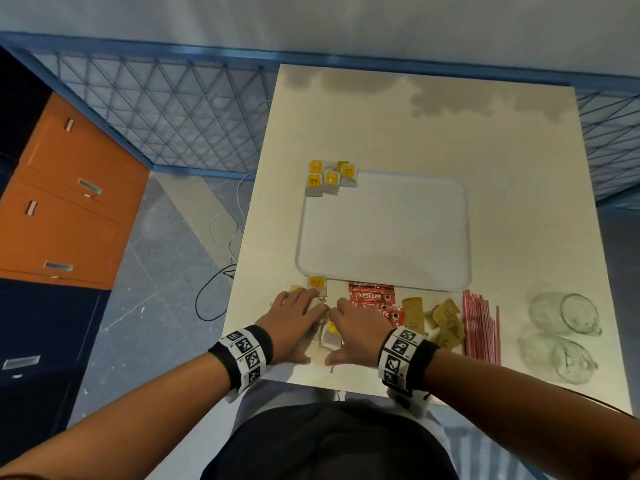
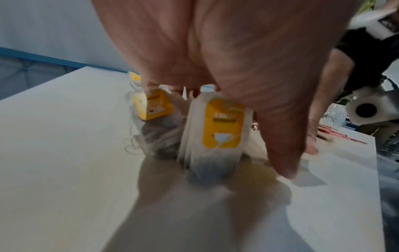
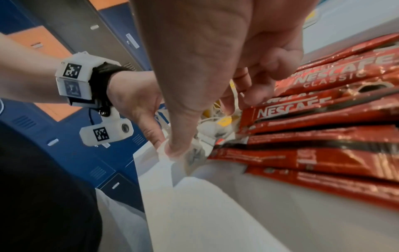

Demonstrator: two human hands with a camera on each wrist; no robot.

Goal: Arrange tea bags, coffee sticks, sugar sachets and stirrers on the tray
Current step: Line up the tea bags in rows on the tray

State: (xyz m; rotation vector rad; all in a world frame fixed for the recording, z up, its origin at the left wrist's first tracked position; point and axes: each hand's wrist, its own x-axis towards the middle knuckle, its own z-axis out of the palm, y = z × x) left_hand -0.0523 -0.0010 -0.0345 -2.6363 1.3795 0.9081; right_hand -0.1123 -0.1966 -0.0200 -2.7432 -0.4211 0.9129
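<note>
I have both hands down on the loose tea bags (image 1: 327, 332) at the table's (image 1: 415, 126) near edge, just short of the smooth white tray (image 1: 384, 233); my left hand (image 1: 294, 322) curls its fingers round the thin paper pile; my right hand (image 1: 356, 329) pinches a gauzy bag with its thumb; five yellow-tagged bags (image 1: 330, 178) overlap the tray's far left corner; glossy red coffee sticks (image 1: 375, 299) lie beside my right hand.

Orange drawers (image 1: 69, 202), blue mesh fence (image 1: 166, 109), grey floor (image 1: 156, 289)

Office or workroom — orange drawer cabinets (image 1: 65, 199), blue lockers (image 3: 103, 163), wire-mesh partition (image 1: 166, 112)
</note>
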